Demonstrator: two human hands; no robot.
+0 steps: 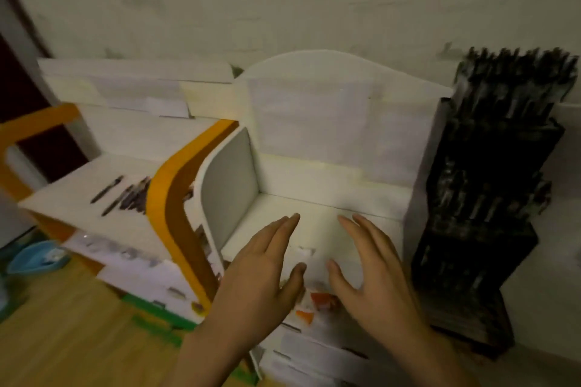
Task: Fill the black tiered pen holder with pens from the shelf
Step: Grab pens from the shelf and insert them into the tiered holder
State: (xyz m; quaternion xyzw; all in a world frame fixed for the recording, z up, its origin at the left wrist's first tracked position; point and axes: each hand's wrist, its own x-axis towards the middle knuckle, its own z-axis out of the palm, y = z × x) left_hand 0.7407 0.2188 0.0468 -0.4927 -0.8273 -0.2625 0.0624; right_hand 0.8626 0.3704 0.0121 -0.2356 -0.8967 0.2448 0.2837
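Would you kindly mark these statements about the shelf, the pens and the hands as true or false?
1. Both hands hold pens. False: the left hand and right hand are open and hold nothing.
2. The pen holder stands to the right of the white shelf. True.
3. Loose pens lie on the shelf section to the left. True.
4. The pen holder is empty. False: its tiers look packed with pens, though blurred.
5. The curved divider is blue. False: it is orange.
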